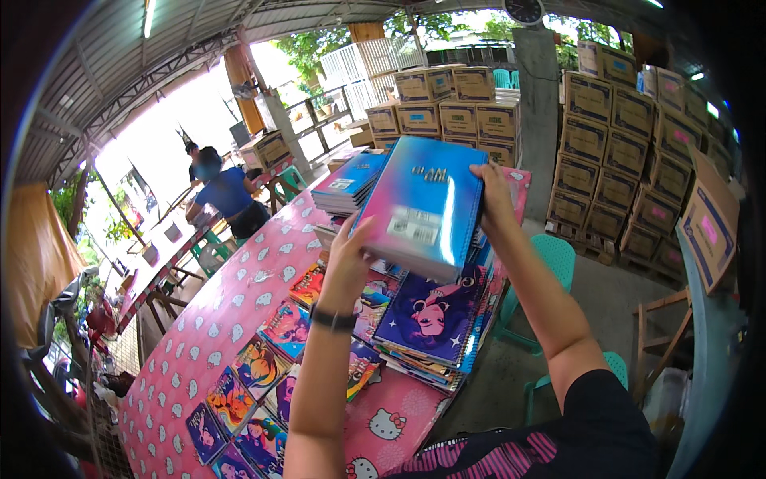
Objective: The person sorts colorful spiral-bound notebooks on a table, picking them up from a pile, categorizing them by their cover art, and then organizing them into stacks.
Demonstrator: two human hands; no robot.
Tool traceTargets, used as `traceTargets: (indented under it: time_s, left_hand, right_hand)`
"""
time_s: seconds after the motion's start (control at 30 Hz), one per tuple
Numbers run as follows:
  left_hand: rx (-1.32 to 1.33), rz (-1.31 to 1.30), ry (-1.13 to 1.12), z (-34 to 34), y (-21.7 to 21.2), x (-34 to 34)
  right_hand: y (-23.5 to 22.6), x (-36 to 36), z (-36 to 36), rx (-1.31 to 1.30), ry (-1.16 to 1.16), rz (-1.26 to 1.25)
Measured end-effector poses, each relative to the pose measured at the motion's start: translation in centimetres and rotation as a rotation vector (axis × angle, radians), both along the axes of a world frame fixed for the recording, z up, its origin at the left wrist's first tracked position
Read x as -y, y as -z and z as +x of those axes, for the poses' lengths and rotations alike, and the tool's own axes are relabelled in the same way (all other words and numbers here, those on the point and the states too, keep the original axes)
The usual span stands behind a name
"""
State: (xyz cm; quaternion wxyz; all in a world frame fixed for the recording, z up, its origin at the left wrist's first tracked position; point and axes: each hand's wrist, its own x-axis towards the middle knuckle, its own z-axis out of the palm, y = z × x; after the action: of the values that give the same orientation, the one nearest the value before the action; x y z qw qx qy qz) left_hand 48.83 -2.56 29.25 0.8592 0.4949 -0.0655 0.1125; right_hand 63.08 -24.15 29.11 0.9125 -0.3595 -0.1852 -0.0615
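Both hands (349, 252) (498, 199) hold a blue-pink notebook stack (455, 211) bearing lettering (431, 173) and a barcode label (412, 227).

I saw both bare forearms (321, 383) stretched forward, left hand (349, 251) lower, right hand (495, 195) higher, both gripping.

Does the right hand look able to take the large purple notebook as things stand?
Probably not yet: the right hand is holding the blue-pink bundle, though the large purple notebook lies nearby, its cover mostly exposed.
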Motion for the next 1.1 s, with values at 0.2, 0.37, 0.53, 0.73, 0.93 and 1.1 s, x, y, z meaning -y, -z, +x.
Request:
traceTargets:
  time_s: [0.2,0.37,0.53,0.73,0.93,1.1]
  left_hand:
    - [-0.178,0.117,-0.252,13.2,0.3,-0.6]
    - [-0.214,0.426,-0.309,17.5,4.0,0.3]
    - [-0.345,0.515,-0.165,11.7,4.7,-0.7]
    - [-0.213,-0.182,-0.043,-8.3,12.4,-12.5]
    - [-0.395,-0.566,-0.682,-26.7,24.0,-19.3]
    - [-0.459,-0.464,-0.562,-30.4,25.7,-18.7]
  right_hand:
    - [1.3,0.4,11.7,0.093,0.354,-0.439]
    - [6.2,4.7,16.9,-0.067,0.484,-1.371]
    - [2.4,5.5,7.2,0.272,0.77,-0.746]
    - [3.7,-3.3,-22.7,0.632,-0.612,-0.458]
    - [23.8,-24.3,-21.6,0.558,-0.14,-1.162]
    - [32.0,-28.4,-10.1,0.316,0.428,-1.967]
